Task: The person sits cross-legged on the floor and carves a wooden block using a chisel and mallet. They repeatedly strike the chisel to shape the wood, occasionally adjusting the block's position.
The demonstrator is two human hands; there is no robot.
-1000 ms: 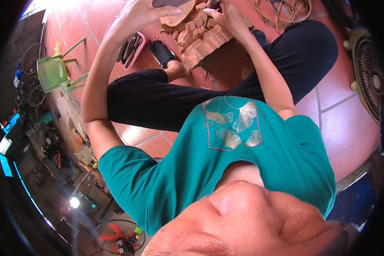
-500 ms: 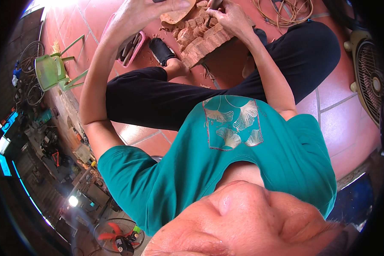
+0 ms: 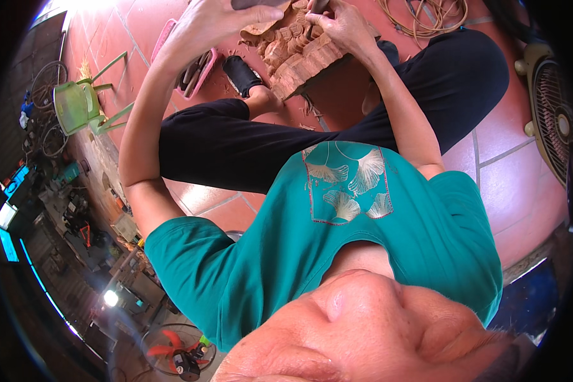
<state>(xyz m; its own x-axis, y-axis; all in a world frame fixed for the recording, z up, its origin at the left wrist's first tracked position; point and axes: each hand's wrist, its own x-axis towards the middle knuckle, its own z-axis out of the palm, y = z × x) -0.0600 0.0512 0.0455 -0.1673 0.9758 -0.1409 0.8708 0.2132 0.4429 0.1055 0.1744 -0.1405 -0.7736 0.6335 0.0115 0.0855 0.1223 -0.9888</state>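
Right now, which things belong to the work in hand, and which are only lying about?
Apparently in the job: wood carving; dark tool in the right hand; dark object at the left hand.
Apparently lying about: green plastic chair; coiled tan cord; red-bladed fan.

Through my head feed, the left hand point(image 3: 213, 25) reaches up at the upper edge, its thumb beside a dark object point(image 3: 256, 3) that is mostly cut off; I make out the right hand point(image 3: 347, 28) gripping a dark tool point(image 3: 319, 6) over a carved wooden piece point(image 3: 299, 49); a pink basket point(image 3: 208, 69) of dark sticks stands left of a foot in dark covering point(image 3: 241, 75); I have a coiled cable point(image 3: 426, 27) at upper right, a cage fan point(image 3: 552, 114) below it, and a green chair point(image 3: 76, 107) far left.
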